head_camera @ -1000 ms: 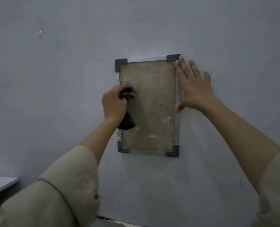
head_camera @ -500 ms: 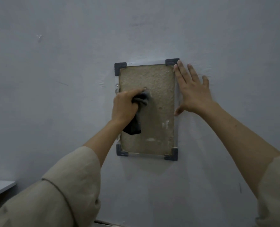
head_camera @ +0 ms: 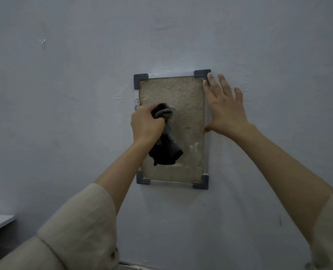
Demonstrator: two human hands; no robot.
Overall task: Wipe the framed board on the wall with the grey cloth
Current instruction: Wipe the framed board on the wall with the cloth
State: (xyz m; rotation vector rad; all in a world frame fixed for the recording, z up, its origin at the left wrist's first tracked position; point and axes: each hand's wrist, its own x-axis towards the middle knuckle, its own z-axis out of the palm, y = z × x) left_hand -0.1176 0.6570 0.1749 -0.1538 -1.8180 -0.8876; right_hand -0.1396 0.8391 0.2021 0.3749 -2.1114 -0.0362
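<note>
Board point(head_camera: 183, 117), one, framed, four dark corner caps, hung upright on wall point(head_camera: 64, 114). Cloth point(head_camera: 164, 145), one, grey, bunched in left hand point(head_camera: 146, 123), pressed to the board's left-middle, tail hanging. Right hand point(head_camera: 225, 112), fingers spread flat, steadies the right frame edge. Advice: overlapping strokes edge to edge, firm bracing, pale marks lower right need attention.

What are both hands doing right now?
Left hand: closed, holding the grey cloth against the board.
Right hand: open, flat on the board's right edge.
</note>
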